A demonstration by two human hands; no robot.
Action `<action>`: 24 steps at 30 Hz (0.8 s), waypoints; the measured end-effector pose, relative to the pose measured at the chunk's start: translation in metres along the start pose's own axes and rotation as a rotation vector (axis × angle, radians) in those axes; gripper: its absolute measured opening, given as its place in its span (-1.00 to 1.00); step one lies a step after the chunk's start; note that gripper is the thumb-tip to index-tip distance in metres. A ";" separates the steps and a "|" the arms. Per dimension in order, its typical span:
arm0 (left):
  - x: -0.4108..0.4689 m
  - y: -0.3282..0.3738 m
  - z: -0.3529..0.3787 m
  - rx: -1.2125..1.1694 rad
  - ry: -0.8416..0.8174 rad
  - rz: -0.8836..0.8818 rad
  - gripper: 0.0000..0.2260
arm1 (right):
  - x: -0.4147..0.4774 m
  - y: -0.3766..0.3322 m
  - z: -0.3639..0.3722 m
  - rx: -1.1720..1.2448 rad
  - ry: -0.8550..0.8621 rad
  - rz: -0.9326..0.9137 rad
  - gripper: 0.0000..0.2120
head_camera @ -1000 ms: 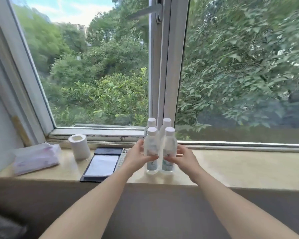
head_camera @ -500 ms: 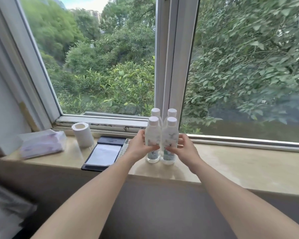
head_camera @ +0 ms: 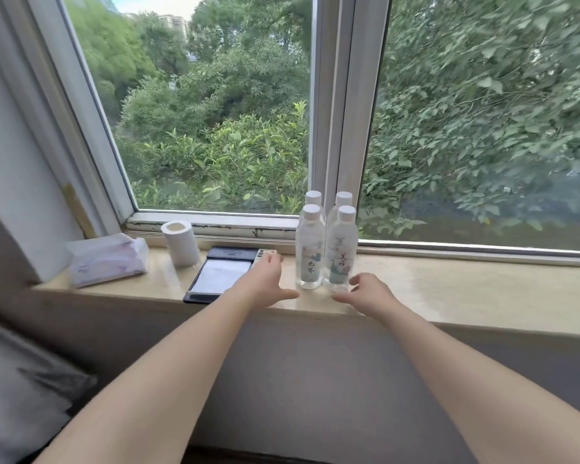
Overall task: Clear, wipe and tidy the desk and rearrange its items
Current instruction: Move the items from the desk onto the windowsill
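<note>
Several clear water bottles with white caps stand upright in a tight block on the stone windowsill, the front-left bottle beside the front-right bottle. My left hand hovers open just left of the block, fingers spread, holding nothing. My right hand is open just right of and in front of the block, clear of the bottles. A black folder with a white sheet lies left of my left hand, with a keypad device partly hidden behind that hand.
A toilet paper roll stands behind the folder. A tissue pack lies at the sill's left end by the wall. The window frame rises right behind the bottles. A dark cloth sits low at the left.
Both hands held the two front bottles before; now they have let go and drawn back and apart. The bottles stay standing. The camera has shifted closer and lower.
</note>
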State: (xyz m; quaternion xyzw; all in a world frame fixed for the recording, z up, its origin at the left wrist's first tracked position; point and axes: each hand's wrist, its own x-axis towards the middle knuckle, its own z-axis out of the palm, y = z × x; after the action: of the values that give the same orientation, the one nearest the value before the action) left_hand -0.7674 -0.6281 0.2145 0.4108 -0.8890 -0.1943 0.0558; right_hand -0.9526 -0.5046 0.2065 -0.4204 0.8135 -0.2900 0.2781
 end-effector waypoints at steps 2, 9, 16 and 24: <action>-0.014 -0.006 -0.008 0.037 -0.004 0.033 -0.19 | -0.010 -0.012 0.009 -0.058 -0.044 -0.046 -0.47; -0.076 -0.059 -0.053 0.164 0.105 0.018 -0.28 | -0.046 -0.097 0.059 -0.145 -0.066 -0.280 -0.61; -0.187 -0.170 -0.111 0.217 0.218 -0.187 -0.41 | -0.077 -0.206 0.156 -0.174 -0.165 -0.509 -0.64; -0.353 -0.294 -0.153 0.185 0.339 -0.612 -0.47 | -0.146 -0.333 0.307 -0.234 -0.413 -0.820 -0.71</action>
State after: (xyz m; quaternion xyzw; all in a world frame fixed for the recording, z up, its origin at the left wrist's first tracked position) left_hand -0.2881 -0.5814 0.2614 0.6875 -0.7170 -0.0497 0.1040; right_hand -0.4930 -0.6139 0.2635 -0.7843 0.5352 -0.1927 0.2474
